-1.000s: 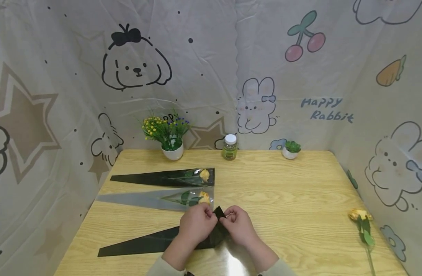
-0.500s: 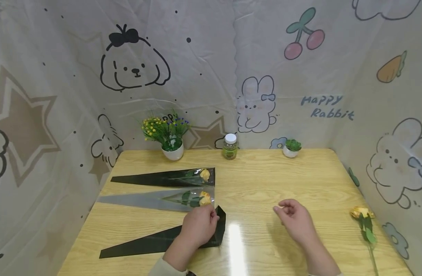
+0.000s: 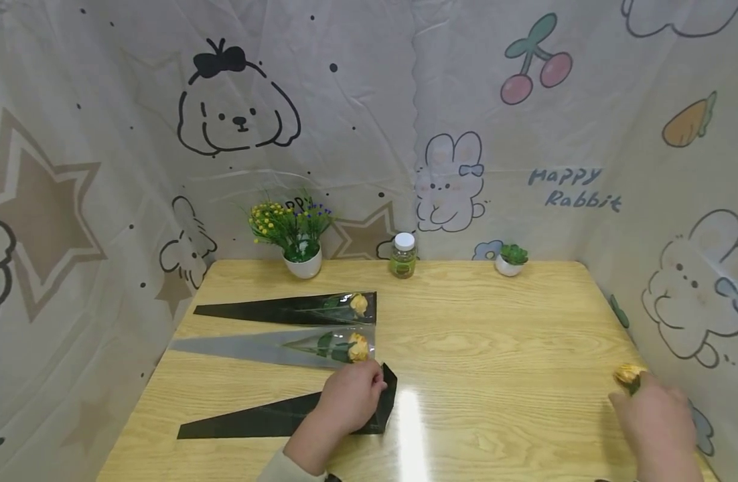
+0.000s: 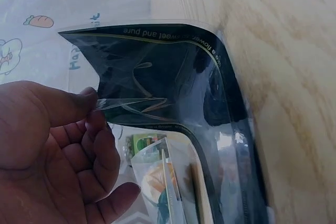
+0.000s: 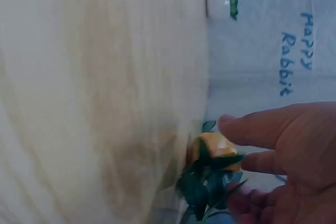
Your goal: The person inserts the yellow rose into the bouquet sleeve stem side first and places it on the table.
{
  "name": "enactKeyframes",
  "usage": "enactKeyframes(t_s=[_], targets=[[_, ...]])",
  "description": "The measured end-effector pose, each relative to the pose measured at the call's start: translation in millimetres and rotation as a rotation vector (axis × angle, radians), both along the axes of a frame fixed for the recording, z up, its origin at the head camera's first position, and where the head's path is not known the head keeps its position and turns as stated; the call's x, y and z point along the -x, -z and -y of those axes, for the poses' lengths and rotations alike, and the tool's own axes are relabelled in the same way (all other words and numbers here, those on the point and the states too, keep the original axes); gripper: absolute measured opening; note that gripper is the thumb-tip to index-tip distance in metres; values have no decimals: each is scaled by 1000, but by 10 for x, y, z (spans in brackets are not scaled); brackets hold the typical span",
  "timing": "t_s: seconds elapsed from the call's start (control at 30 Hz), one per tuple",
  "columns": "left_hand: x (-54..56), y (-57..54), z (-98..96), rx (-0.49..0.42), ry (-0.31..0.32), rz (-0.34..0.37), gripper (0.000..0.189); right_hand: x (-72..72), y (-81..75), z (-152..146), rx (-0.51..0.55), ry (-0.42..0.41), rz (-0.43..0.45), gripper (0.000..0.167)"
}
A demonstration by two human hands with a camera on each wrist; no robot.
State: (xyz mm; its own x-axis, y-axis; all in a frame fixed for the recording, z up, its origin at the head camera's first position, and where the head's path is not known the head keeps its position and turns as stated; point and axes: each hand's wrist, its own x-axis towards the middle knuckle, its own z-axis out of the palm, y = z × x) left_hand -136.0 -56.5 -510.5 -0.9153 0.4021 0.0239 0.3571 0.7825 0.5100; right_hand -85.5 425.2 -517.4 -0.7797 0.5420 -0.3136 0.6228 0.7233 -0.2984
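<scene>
My left hand [image 3: 352,396] pinches the clear film edge of a black tapered flower sleeve [image 3: 248,419] between thumb and finger. In the left wrist view the mouth of the sleeve [image 4: 157,72] gapes, with printed lettering along its rim. My right hand [image 3: 659,420] is over a yellow artificial rose [image 3: 628,373] at the table's right side, hiding most of its stem. Seen from the right wrist, thumb and fingers are spread beside the rose's bloom and green leaves [image 5: 202,187], not closed round them.
Beyond the left hand lie a grey sleeve [image 3: 224,347] and a black sleeve [image 3: 242,310], each with a yellow rose inside. A potted flower plant [image 3: 303,264], a white-capped jar [image 3: 403,258] and a small succulent [image 3: 510,261] stand along the back edge.
My right hand has let go of the sleeve's mouth and travelled right to the loose rose. The left hand keeps its pinch on the sleeve, nearly in place.
</scene>
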Motion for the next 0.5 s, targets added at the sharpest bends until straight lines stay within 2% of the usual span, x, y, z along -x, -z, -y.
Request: enactKeyframes(t_s=[0.1, 0.2, 0.37, 0.5], targets=[[-3, 4, 1, 0, -1, 0, 30, -7, 41, -70, 13, 13, 69, 80], [-7, 1, 9, -9, -6, 1, 31, 7, 67, -91, 23, 27, 82, 76], [-10, -7, 31, -22, -1, 5, 30, -5, 72, -101, -25, -1, -28, 64], [-8, -1, 49, -23, -8, 11, 28, 6, 77, -95, -98, 46, -85, 66]])
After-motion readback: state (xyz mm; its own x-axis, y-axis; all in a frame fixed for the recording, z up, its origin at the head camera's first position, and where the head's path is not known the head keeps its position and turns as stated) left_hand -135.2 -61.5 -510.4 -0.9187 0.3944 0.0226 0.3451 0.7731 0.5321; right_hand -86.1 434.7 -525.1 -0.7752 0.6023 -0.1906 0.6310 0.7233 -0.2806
